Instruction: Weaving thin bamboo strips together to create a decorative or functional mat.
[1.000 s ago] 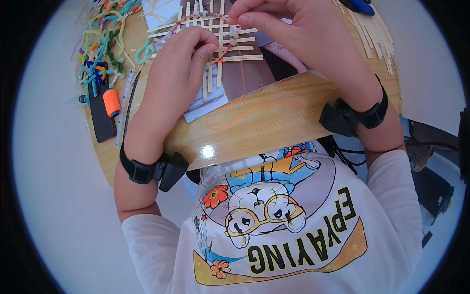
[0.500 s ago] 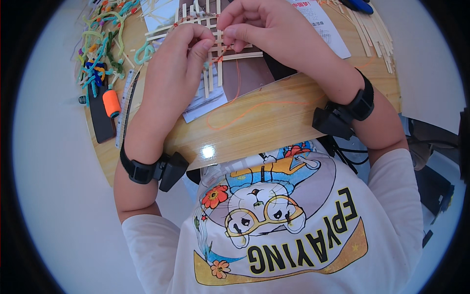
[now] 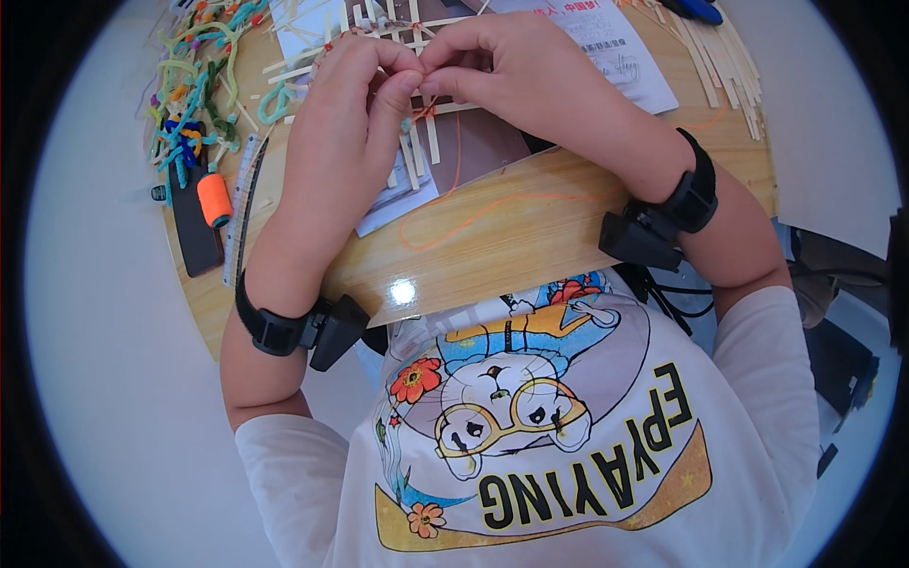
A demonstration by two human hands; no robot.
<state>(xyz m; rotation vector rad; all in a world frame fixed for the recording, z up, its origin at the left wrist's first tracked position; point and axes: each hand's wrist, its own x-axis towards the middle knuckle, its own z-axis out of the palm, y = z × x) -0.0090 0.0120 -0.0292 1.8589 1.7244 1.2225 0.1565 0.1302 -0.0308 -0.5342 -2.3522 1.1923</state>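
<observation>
Head view — and the action is at the top of the table, where a lattice of pale, flat wooden strips (image 3: pixel 434 142) lies over papers, crossings bound in orange, its middle hidden under the hands. The left hand (image 3: pixel 352 106) has thumb and forefinger pressed together right above it; the right hand (image 3: pixel 516 68) meets it tip to tip, thumb and forefinger curled in close. Whether the right pinch is fully closed, or what sits between those fingertips, I can't tell. Both hands come in low from either side, probably to give fine control over something small. An orange thread (image 3: pixel 459 147) drops from beside the fingers towards the near edge, its slack perhaps left loose to run freely.

Outward now: a printed sheet (image 3: pixel 653 90) pokes out beneath the right forearm, and loose wooden strips (image 3: pixel 705 62) fan out beyond, near a blue-handled tool (image 3: pixel 699 11) cut off by the view. Over on the left — a tangle of fuzzy pipe cleaners (image 3: pixel 227 80), an orange thread spool (image 3: pixel 215 200) and a ruler (image 3: pixel 242 210), all clear of the left forearm. The hands themselves are the main obstruction.
</observation>
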